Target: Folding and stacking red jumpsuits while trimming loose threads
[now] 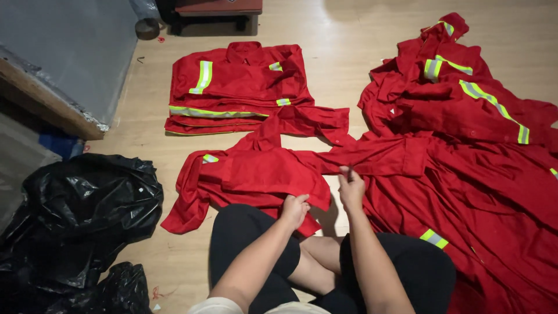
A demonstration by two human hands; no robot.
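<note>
Seen from above, head view. Both forearms are left bare to the elbow and beyond; no sleeves, watch, rings or gloves are seen on the left hand (294, 209) or the right hand (351, 187). The legs are covered by black trousers (244, 232), plain and unmarked, of a matte cloth, drawn up so that a stretch of bare shin is exposed between them. A pale, off-white top (218, 306) is glimpsed at the lower edge. Feet are not seen.

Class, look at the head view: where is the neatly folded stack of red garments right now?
The folded stack lies on the wooden floor at upper centre-left, beyond the red garment that both hands are working, and left of the loose red heap.
</note>
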